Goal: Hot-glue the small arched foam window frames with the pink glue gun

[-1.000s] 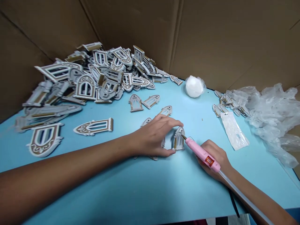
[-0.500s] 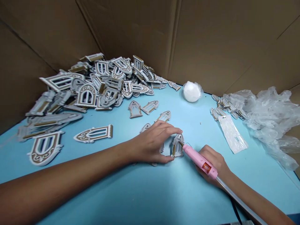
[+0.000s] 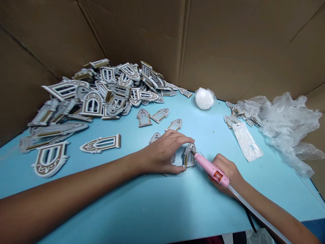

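Observation:
My left hand (image 3: 167,152) grips a small arched window-frame ornament (image 3: 190,156) between thumb and fingertips, tilted up from the blue table. My right hand (image 3: 225,173) is wrapped round a pink hot glue gun (image 3: 208,166), with a clear glue stick (image 3: 254,208) running out of its rear. The metal nozzle meets the upper part of the ornament's frame. Several similar ornaments lie beyond and beneath my left hand, partly hidden by it; among them are a grey-backed arch (image 3: 144,118) and another (image 3: 160,115).
A large heap of white and brown window ornaments (image 3: 111,91) fills the back left. At the back stands a small bowl of white stuff (image 3: 205,99). To the right are more small ornaments (image 3: 243,113), a flat white packet (image 3: 246,142) and crumpled clear plastic bags (image 3: 289,128). Cardboard walls (image 3: 228,44) enclose the table.
The nozzle has moved slightly up along the ornament's frame. Both hands keep their hold. The camera view has shifted a little, showing more of the table's front edge.

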Motion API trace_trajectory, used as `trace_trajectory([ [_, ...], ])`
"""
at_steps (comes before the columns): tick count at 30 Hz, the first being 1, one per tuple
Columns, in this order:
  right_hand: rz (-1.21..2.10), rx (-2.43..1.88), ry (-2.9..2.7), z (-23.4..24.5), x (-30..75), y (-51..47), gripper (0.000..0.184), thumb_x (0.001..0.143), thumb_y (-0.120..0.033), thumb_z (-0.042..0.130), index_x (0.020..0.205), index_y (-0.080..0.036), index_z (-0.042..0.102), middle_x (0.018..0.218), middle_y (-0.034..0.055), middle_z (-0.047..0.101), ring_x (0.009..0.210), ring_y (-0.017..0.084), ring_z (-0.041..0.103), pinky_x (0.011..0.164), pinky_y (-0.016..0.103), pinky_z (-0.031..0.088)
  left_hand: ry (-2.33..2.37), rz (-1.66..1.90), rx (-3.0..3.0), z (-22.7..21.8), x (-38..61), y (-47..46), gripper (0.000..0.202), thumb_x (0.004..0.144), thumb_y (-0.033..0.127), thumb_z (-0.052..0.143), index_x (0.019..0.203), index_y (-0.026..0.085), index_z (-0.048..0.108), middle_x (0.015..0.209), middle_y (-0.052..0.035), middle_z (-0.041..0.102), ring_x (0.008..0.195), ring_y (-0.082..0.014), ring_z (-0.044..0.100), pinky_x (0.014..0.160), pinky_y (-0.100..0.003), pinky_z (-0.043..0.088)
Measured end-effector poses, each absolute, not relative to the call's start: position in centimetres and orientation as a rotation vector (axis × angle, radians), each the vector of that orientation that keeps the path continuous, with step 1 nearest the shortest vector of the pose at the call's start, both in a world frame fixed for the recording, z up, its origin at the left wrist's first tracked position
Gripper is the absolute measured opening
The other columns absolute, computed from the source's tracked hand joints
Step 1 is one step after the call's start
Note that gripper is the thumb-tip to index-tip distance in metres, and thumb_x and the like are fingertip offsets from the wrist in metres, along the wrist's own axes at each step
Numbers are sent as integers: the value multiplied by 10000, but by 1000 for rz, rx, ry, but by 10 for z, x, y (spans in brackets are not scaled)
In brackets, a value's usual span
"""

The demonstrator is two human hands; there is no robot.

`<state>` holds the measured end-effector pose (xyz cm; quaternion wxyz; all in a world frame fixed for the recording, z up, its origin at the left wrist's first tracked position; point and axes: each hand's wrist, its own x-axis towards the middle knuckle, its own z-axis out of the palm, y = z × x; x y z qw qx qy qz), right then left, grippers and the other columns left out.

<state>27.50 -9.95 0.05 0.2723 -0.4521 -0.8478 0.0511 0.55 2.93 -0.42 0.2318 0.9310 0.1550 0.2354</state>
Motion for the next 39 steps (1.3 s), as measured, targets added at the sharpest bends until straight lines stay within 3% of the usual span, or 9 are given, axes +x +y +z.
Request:
trace_trajectory([
  [24,84,-1236,-2256,4,270,-101,199,927,-86,535,790,-223,491,686,-11,480,590,128,473,511,254,368,410,715,2578,-7,7,29,677,863,437,768,1398,186,439,1327,-135,675,1241,-307,611,1090,-440,387],
  [32,109,-1253,-2237,6,271,-101,178,934,-99,559,832,-221,479,712,-12,487,589,127,483,507,249,382,341,891,2620,-9,7,29,684,860,359,783,1397,203,390,1305,-128,676,1211,-297,627,1043,-426,409],
  [39,320,-1252,-2233,2,274,-104,175,937,-67,553,1053,-196,571,993,77,649,824,159,665,673,249,547,347,902,2630,-8,8,28,668,845,345,788,1369,202,399,1279,-126,686,1188,-293,642,1026,-424,419],
])
